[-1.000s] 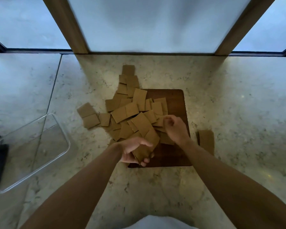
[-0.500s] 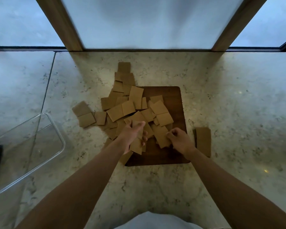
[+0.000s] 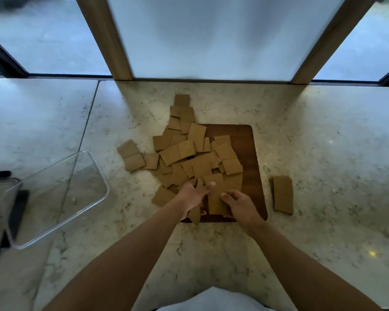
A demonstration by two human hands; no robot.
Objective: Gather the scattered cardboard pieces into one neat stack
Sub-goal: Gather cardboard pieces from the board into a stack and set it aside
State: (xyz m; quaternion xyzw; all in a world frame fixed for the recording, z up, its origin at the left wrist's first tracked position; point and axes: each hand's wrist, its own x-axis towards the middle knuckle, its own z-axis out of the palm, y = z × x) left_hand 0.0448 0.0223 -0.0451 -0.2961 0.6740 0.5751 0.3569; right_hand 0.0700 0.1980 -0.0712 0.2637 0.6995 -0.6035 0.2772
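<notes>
Several brown cardboard pieces lie scattered over the left half of a dark wooden board and the marble counter beside it. My left hand holds a few cardboard pieces at the board's near edge, with one piece sticking out below the palm. My right hand grips a cardboard piece right next to the left hand. A small stack of cardboard lies apart on the counter, right of the board.
A clear plastic container stands on the counter at the left, with dark objects beyond it at the frame's edge. Wooden window posts rise behind the counter.
My right hand came back from the pile with a piece and closed in on my left hand. My left hand reached toward the pile, then drew back to the board's near edge.
</notes>
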